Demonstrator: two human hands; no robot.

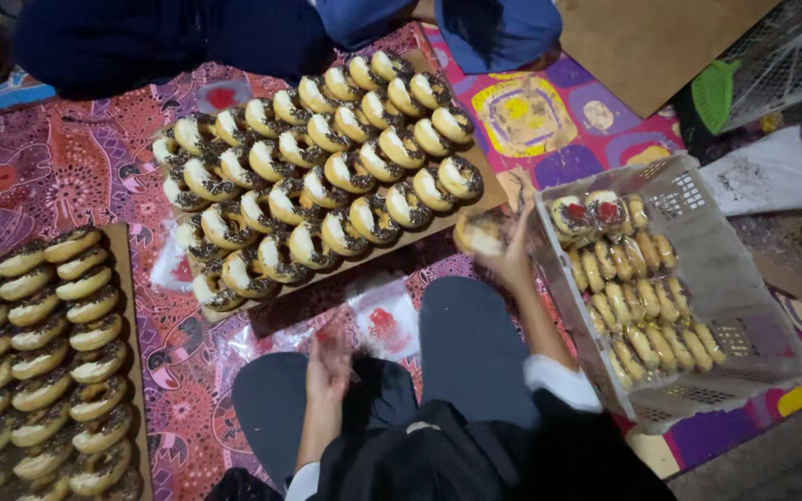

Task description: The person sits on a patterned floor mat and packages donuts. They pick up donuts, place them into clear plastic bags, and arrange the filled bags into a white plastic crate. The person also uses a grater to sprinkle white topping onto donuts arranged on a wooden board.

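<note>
while the person sits cross-legged on the patterned mat (pixel 67 167), the right hand (pixel 510 260) is raised between the middle board and the crate, fingers wrapped round one doughnut (pixel 480 232), which sits up off the board, just past its near right corner and close to the crate's near wall. grasp looks firm but gentle, likely so the topping is not smeared.

left hand (pixel 329 366) hovers low over the left knee, blurred; fingers seem loosely curled, maybe on thin clear plastic, but i cannot tell if it holds anything. small clear bags (pixel 384 320) with a red mark lie flat on the mat just in front of the knees, within easy reach of both hands.

middle wooden board (pixel 489 186) carries tight slanted rows of sprinkled doughnuts (pixel 327 172), stood on edge and leaning on each other, which packs more in and keeps tops from touching the wood. a second board (pixel 122 250) at the far left holds the same sort of rows.

grey plastic crate (pixel 698 223) sits tilted at the right, with wrapped doughnuts (pixel 642 306) lined up in rows along its inner side, two with red marks at the top end. the tilt probably keeps them stacked against one wall.

another person in blue clothing (pixel 494 28) sits across the board; no hands of theirs show.
</note>
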